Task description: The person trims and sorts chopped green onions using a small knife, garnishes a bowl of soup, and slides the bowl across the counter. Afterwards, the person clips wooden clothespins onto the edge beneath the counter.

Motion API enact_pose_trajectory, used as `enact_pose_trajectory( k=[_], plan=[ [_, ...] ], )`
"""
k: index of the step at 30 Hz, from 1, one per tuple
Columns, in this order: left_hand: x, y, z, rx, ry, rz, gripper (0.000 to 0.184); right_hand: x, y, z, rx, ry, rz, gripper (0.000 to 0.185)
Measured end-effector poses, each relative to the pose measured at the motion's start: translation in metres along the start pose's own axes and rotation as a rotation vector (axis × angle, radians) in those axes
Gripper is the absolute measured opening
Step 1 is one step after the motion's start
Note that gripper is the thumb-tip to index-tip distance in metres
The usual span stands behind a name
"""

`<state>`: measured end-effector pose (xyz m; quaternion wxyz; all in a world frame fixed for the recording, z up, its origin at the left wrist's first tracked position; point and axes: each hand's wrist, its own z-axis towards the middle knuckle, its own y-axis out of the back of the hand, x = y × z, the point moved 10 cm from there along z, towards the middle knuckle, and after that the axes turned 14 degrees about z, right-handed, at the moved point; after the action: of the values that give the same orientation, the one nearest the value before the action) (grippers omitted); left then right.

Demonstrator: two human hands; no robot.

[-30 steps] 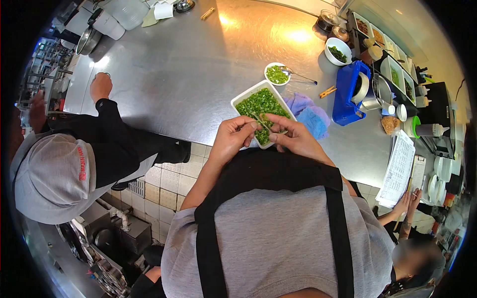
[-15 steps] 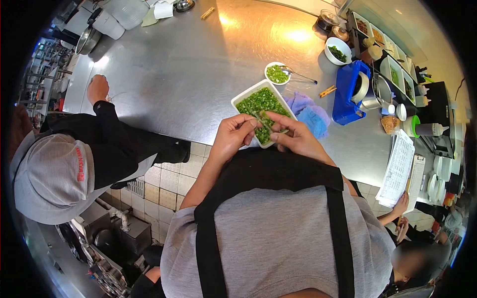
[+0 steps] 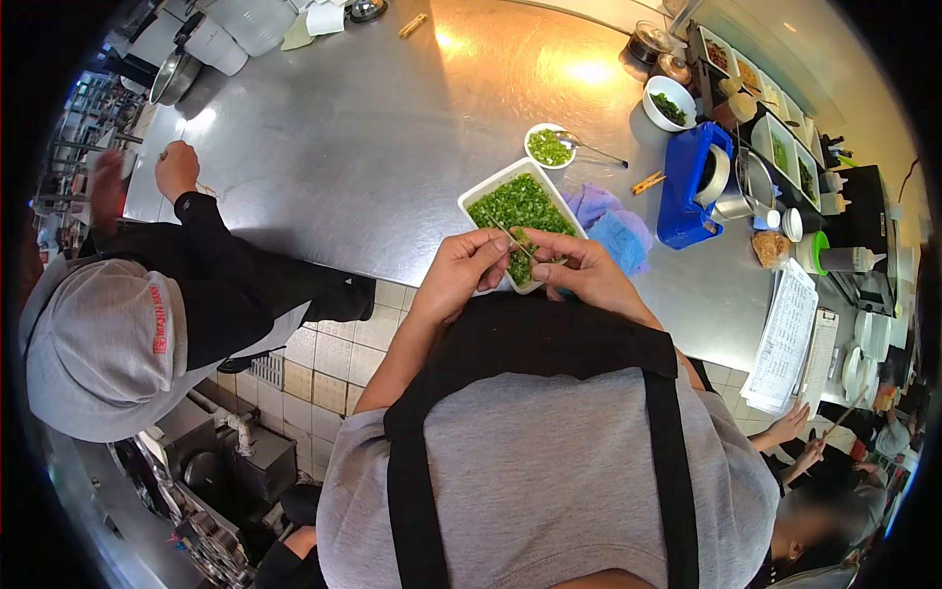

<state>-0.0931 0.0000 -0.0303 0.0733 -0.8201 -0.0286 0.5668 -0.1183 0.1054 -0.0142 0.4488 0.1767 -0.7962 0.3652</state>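
Both my hands meet over the near end of a white rectangular tray (image 3: 469,199) filled with chopped green onion (image 3: 522,203). A thin, elongated item (image 3: 515,237) runs between my fingertips; it looks like a piece of green onion, though its details are small. My left hand (image 3: 459,275) pinches its upper left end. On the other side, my right hand (image 3: 594,282) holds the lower right part with bent fingers. Behind the tray stands a small white bowl (image 3: 549,146) of lighter chopped greens, with a spoon (image 3: 594,150) resting in it.
Purple and blue cloths (image 3: 616,234) lie right of the tray, near a wooden clip (image 3: 648,184) and a blue container (image 3: 684,187). A white bowl (image 3: 670,103) holds dark greens. A co-worker (image 3: 108,344) stands at left; another person's hands (image 3: 790,426) are near papers (image 3: 782,339) at right.
My hands stay over the tray, with small finger movements around the thin item. The left co-worker's hand has moved left. At right, the other person's hands have shifted down, away from the papers.
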Motion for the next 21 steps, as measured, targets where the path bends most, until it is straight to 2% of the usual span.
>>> enact_pose_trajectory(
  k=[11,21],
  plan=[
    [0.0022,0.0019,0.0012,0.013,0.000,0.110,0.020,-0.0040,-0.0004,0.0012,0.076,-0.022,0.009,0.048],
    [0.0036,0.0034,0.0025,-0.027,-0.013,0.117,0.019,-0.0011,0.0032,0.0004,-0.049,0.031,-0.108,0.041]
  ],
)
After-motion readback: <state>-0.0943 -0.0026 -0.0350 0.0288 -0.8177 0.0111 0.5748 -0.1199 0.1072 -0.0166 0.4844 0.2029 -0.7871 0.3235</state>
